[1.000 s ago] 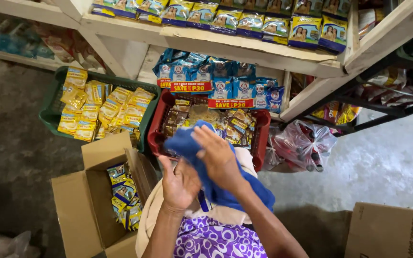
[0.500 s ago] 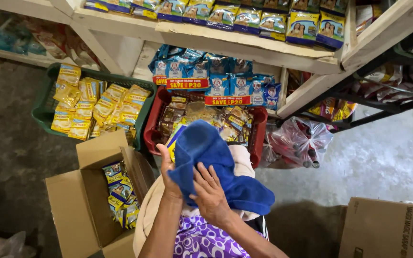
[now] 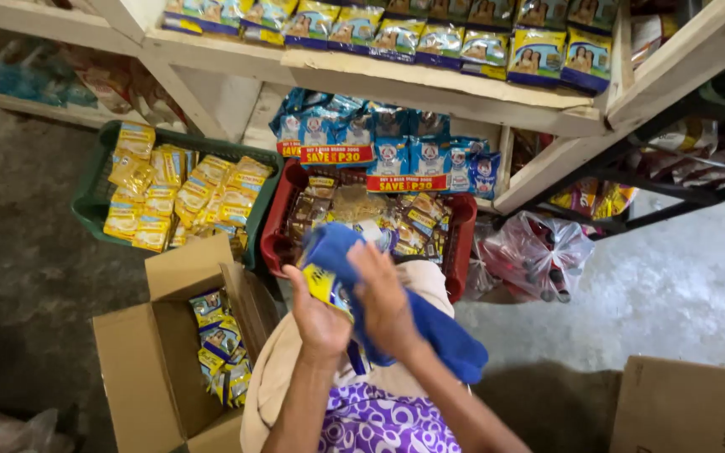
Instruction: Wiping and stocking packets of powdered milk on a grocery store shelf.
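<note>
Both grips closed: left hand [image 3: 320, 315] clasps yellow packet [image 3: 322, 283], right hand [image 3: 383, 298] presses blue cloth [image 3: 438, 331].

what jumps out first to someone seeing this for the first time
At the centre, the left hand holds a yellow-and-blue snack packet while the right hand presses a bright blue cloth around it. Behind them sit a red plastic crate and a green plastic crate, both full of packets; an open cardboard box stands lower left.

Concrete floor [image 3: 681, 294] with crates, boxes
</note>
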